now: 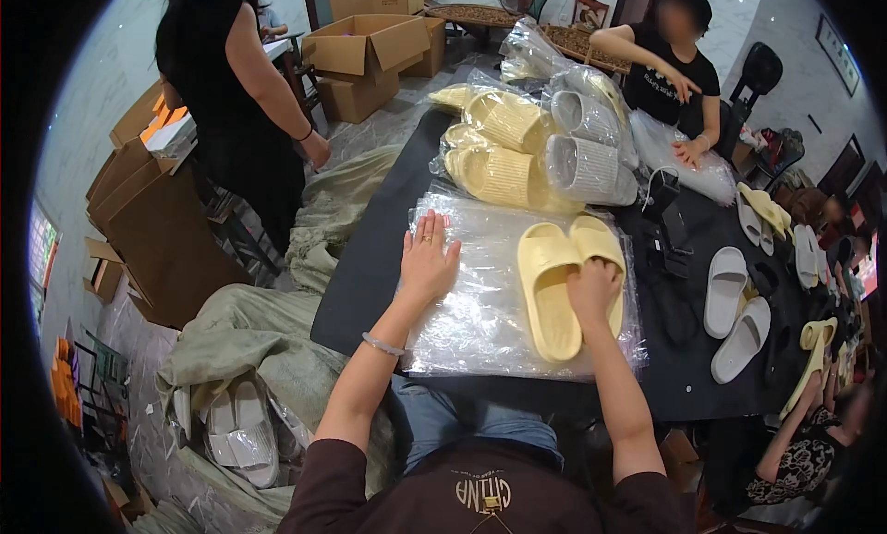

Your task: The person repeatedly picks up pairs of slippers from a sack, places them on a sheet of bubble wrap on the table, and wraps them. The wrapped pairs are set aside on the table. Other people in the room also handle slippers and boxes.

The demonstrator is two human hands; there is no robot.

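Note:
My left hand (431, 264) lies flat on a stack of clear plastic bags (464, 326), its fingers stretched out near the far left corner. A pair of pale yellow slide slippers (549, 257) rests side by side on the same stack, toes pointing away from me. My right hand (593, 294) is closed on the pair, with its fingers curled at the strap opening of the right slipper. The fingertips are hidden inside. Beyond the stack, bagged yellow slippers (504, 175) and bagged grey slippers (587, 167) are heaped.
The black table (356, 266) also bears loose white slippers (725, 289) and a small black device (665, 248) at the right. Across it, a person (679, 81) handles plastic bags. Another person (231, 100) stands at the left near cardboard boxes (360, 49) and green sacks (240, 321).

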